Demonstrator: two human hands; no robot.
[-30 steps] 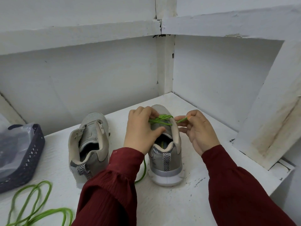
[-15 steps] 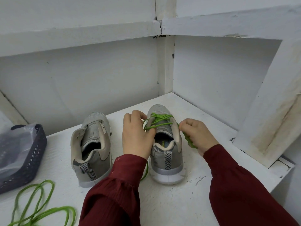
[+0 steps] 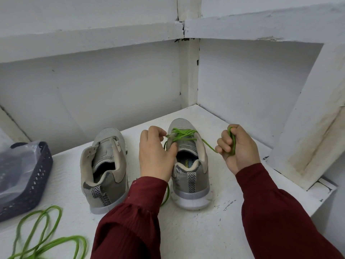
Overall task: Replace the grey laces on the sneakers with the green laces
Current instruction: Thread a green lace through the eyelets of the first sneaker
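Green lace [image 3: 183,135]: threaded in criss-cross over the upper eyelets of the right-hand sneaker [image 3: 190,182], which stands at centre of view, heel toward the camera, toe at 12 o'clock. One strand runs out from the eyelets toward 4 o'clock, drawn straight, into the right hand. Another length shows beside the shoe's left side, dropping toward 7 o'clock under the left wrist.

Left hand [image 3: 155,156]: at 9 o'clock of that shoe, touching it. Fingers curled; thumb and forefinger pinch the lace at the left eyelet row, thumb lying along the collar edge. Back of hand up, wrist coming in from 6 o'clock.

Right hand [image 3: 239,150]: at 3 o'clock of the shoe, apart from it, lifted off the surface. Closed in a fist round a bunched loop of the lace; green shows between the curled fingers [image 3: 223,144] and over the top of the knuckles. Palm side turned toward the shoe.

Both forearms in dark red sleeves [image 3: 130,221].

Second sneaker [image 3: 106,165]: at 9 o'clock of the first, just beside the left hand, heel toward the camera; no lace visible in it, tongue standing up.

Spare green lace [image 3: 46,238]: loose coils on the white shelf [image 3: 205,230] at 8 o'clock, near the frame's lower edge.

Dark basket [image 3: 31,189]: at 9 o'clock, far left, with a clear plastic bag [image 3: 16,161] in it.
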